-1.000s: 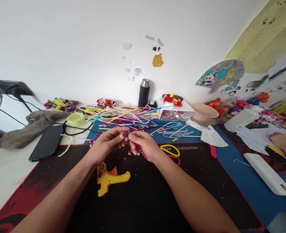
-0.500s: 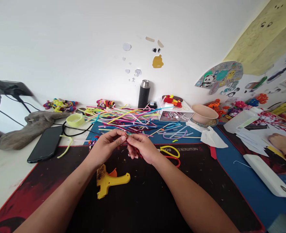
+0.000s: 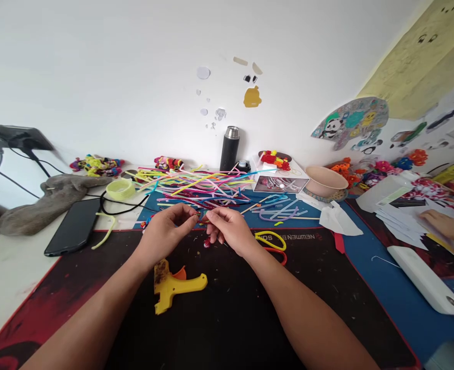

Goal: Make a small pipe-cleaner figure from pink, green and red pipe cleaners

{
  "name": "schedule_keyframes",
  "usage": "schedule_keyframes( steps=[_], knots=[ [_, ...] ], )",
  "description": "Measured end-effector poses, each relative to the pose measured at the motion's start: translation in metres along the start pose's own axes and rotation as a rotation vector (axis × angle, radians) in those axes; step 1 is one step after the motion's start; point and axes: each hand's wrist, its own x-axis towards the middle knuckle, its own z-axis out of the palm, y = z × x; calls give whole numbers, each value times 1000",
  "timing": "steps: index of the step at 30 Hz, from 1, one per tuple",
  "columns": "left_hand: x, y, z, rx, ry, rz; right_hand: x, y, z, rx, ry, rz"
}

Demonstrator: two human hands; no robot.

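Note:
Above the dark desk mat (image 3: 288,318), both hands are close together at a small piece of glittery red pipe cleaner (image 3: 207,242). My left hand (image 3: 171,228) pinches one part of it between thumb and forefinger. The fingers of my right hand (image 3: 230,229) are curled, with thumb and forefinger closed on the other side. A red end dangles under the fingertips; the rest is mostly covered by my fingers. Below my left hand lies a yellow glue gun (image 3: 181,285) with an orange trigger. Loose pipe cleaners (image 3: 196,185) in many colours are heaped behind my hands.
On the left lie a black phone (image 3: 73,226) and a pale green tape roll (image 3: 119,190). A black flask (image 3: 230,151), a white box (image 3: 281,182) and a pinkish bowl (image 3: 326,181) line the wall. Another person's hand (image 3: 442,226) rests over papers at right.
My thumbs and fingertips have drawn slightly apart, and the red end now shows more plainly below them. The other person's hand has shifted a little left. The glue gun stays put.

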Motion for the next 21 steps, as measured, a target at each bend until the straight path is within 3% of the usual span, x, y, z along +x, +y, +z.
schedule_keyframes(
  steps=[13,21],
  knots=[
    [-2,5,-2,103,-72,85,-1,1,-2,-33,-96,57],
    [-1,7,1,-50,-25,42,-2,-1,1,-24,-117,67]
  ],
)
